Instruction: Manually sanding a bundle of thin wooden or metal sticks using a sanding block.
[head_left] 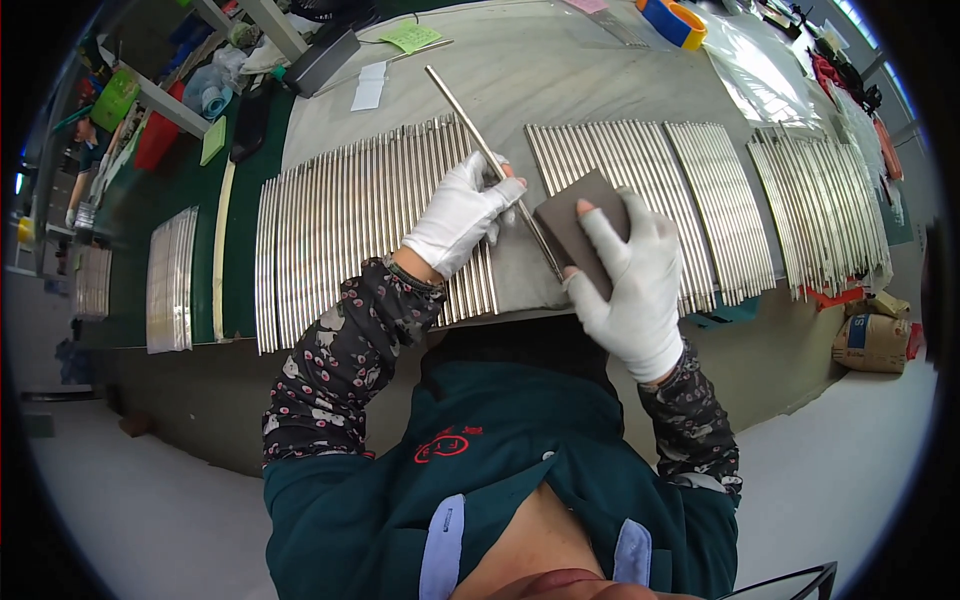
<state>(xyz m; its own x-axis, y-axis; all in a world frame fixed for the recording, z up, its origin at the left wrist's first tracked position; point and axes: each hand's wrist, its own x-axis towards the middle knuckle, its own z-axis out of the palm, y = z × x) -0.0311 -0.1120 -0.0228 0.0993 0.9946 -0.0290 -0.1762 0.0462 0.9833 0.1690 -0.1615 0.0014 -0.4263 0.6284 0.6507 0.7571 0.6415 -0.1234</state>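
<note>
My left hand (pixel 462 212), in a white glove with bare fingertips, is closed around a slim metal rod (pixel 458 112). The rod slants from the upper left down to the right. In my gloved right hand (pixel 637 280) is a flat dark grey block (pixel 580 222), like a sanding sponge. Thumb and fingers hold it by its edges, close beside the rod's lower end; whether they touch I cannot tell. A wide row of metal rods (pixel 360 210) lies under and left of my left hand. More rods (pixel 600 150) lie side by side beyond the block.
Farther right are two more rod groups (pixel 722 200) (pixel 815 205). Wrapped rod bundles (pixel 172 280) lie at the left on the green surface. A blue and orange tape roll (pixel 675 22), clear plastic film (pixel 760 80) and a white paper slip (pixel 369 86) lie toward the back.
</note>
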